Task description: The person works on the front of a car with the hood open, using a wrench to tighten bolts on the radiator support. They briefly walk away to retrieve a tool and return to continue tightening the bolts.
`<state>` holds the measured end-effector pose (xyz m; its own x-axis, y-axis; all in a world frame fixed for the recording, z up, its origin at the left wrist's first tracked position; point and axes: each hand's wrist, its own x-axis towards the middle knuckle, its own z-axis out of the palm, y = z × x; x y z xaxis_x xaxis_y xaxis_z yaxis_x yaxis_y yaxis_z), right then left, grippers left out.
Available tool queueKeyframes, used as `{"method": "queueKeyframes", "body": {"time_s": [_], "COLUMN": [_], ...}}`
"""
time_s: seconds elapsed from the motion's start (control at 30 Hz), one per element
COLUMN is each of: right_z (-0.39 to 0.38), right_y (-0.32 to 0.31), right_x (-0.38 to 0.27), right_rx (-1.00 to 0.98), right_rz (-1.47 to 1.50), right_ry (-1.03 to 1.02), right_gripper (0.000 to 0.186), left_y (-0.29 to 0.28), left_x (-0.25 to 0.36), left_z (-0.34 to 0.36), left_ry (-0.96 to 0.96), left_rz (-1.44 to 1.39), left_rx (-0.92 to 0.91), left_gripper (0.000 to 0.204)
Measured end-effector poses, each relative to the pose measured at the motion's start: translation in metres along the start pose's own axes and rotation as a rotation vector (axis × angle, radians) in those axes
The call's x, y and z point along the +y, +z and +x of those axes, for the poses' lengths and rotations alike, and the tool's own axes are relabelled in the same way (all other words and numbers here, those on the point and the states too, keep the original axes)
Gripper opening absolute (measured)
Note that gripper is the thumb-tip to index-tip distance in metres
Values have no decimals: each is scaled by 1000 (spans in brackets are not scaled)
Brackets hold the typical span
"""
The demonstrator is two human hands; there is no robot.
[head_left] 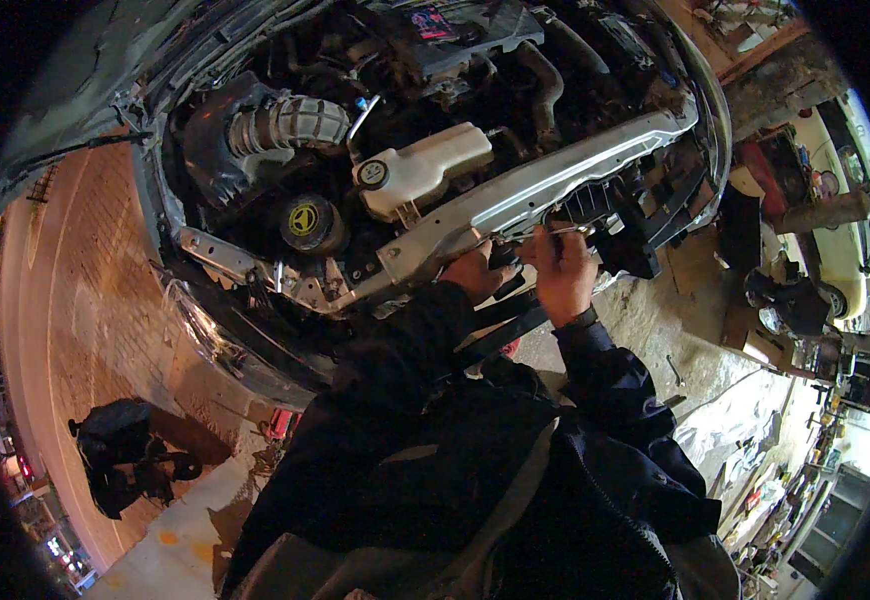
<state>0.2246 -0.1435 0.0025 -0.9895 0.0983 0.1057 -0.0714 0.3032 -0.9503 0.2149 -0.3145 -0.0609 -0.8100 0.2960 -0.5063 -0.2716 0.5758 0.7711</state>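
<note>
At the front edge of an open car engine bay, my left hand is curled below the silver crossmember, at a dark part; what it holds is hidden. Just to its right, my right hand has its fingers closed on a thin silver tool beside black front-end parts. Behind the crossmember sit a white plastic reservoir, a black cap with a yellow emblem and a ribbed air hose.
A dark removed part lies on the ground at lower left, with a small red object nearby. A loose wrench lies on the floor at right. Stacked parts and clutter line the right side. A street runs along the left.
</note>
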Motion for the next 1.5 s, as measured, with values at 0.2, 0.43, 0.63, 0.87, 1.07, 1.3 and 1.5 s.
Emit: {"method": "queueKeyframes", "body": {"time_s": [0.2, 0.43, 0.63, 0.87, 1.07, 1.3, 1.5], "right_z": [-9, 22, 29, -13, -13, 12, 25], "right_y": [5, -4, -18, 4, 5, 0, -16], "right_x": [-3, 9, 14, 8, -1, 8, 16], "right_rx": [-49, -76, 7, -3, -24, -59, 24], "right_rz": [-276, 235, 441, -230, -344, 298, 543], "right_ry": [-285, 216, 285, -256, -411, 160, 315], "right_gripper": [16, 23, 25, 14, 11, 25, 26], "left_y": [3, 19, 15, 8, 13, 18, 9], "left_x": [0, -26, -22, -12, -17, -26, -17], "left_z": [2, 18, 19, 8, 12, 19, 12], "left_ry": [50, 200, 168, 67, 82, 175, 152], "left_rz": [58, -13, 80, 8, 65, -20, -31], "left_rx": [61, 155, 156, 44, 111, 119, 94], "left_gripper": [99, 78, 87, 89, 90, 82, 88]}}
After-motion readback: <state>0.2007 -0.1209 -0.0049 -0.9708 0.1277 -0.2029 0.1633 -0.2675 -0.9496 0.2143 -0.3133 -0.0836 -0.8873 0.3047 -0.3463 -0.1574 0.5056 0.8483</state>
